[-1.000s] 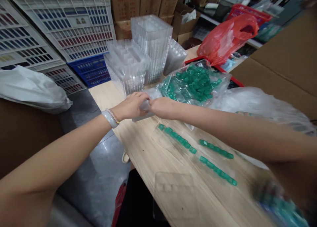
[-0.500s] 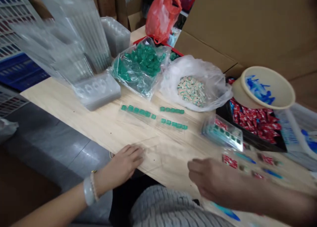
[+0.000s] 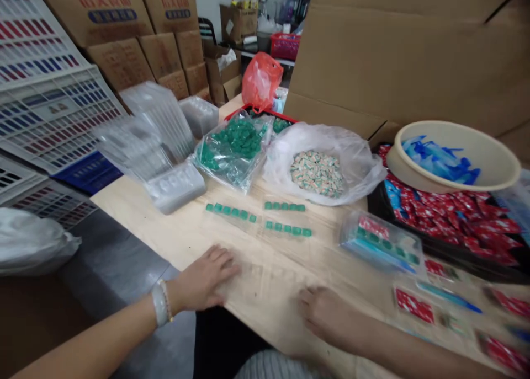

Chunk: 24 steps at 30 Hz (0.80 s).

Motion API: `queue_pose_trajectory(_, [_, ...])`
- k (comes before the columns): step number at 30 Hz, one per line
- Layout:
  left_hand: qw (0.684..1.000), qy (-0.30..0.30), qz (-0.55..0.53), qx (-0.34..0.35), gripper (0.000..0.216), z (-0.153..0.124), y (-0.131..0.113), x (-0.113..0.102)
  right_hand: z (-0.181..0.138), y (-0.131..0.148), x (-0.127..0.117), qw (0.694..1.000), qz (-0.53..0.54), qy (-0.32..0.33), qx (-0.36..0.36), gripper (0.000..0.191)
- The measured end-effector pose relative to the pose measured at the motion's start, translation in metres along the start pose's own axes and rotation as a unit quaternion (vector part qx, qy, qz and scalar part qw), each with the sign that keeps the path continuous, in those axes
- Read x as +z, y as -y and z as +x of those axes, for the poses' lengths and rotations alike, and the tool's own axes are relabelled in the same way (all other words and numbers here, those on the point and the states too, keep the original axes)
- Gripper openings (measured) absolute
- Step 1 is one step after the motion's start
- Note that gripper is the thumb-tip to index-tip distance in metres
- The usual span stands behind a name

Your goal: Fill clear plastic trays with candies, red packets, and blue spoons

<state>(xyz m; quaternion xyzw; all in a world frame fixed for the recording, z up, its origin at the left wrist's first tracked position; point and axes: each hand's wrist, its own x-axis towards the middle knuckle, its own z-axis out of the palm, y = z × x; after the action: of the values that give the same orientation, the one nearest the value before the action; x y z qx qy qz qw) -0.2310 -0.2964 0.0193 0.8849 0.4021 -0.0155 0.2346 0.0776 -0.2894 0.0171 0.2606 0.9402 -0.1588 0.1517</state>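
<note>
My left hand lies at the table's near edge, fingers stretched and slightly apart. Across from it, my right hand is blurred, its fingers curled in low over the tabletop; whatever they hold is hidden. Between the hands shows a faint outline of clear plastic, too blurred to make out fully. Beyond them lie short rows of green wrapped pieces, apparently in clear trays. To the right is a stack of clear trays with green pieces and red and blue packets.
Empty clear trays stand at the left. Behind the rows are a bag of green pieces, a white bag of small packets and a cream basin over red packets. Flat cardboard rises behind; crates stand left.
The view has tilted up, showing more boxes and crates at the back. My right hand has shifted slightly left and down in view; my left hand stays at the table edge.
</note>
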Motion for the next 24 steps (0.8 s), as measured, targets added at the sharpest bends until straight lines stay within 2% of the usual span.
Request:
queue_pose_trajectory(2, [1.0,-0.022,-0.011,-0.001,0.075,0.006,0.004,-0.013,0.007,-0.008,-0.026,0.999,0.038,-0.023,0.002,0.008])
queue_pose_trajectory(5, [0.988,-0.139,-0.012,-0.06,0.054,0.029,0.029,-0.05,0.039,-0.034,-0.081,0.995,0.055,-0.085,0.018,0.025])
queue_pose_trajectory(7, [0.967,-0.231,-0.008,-0.111,0.038,0.055,0.061,-0.083,0.078,-0.06,-0.118,0.982,0.067,-0.17,0.046,0.028])
queue_pose_trajectory(9, [0.942,-0.299,0.0,-0.154,0.032,0.086,0.1,-0.114,0.127,-0.091,-0.15,0.959,0.081,-0.26,0.073,0.031])
queue_pose_trajectory(11, [0.913,-0.344,0.01,-0.218,0.03,0.116,0.139,-0.141,0.179,-0.123,-0.175,0.947,0.089,-0.294,0.095,0.031])
queue_pose_trajectory(14, [0.896,-0.352,0.019,-0.272,0.032,0.16,0.184,-0.171,0.244,-0.165,-0.204,0.932,0.093,-0.305,0.171,0.029])
queue_pose_trajectory(18, [0.905,-0.334,0.018,-0.263,0.043,0.217,0.214,-0.196,0.299,-0.203,-0.231,0.923,0.081,-0.312,0.208,0.033])
queue_pose_trajectory(21, [0.92,-0.289,0.008,-0.264,0.055,0.247,0.217,-0.198,0.324,-0.218,-0.238,0.925,0.071,-0.312,0.205,0.041])
queue_pose_trajectory(24, [0.933,-0.256,0.015,-0.252,0.043,0.246,0.214,-0.183,0.337,-0.225,-0.23,0.936,0.065,-0.296,0.179,0.045])
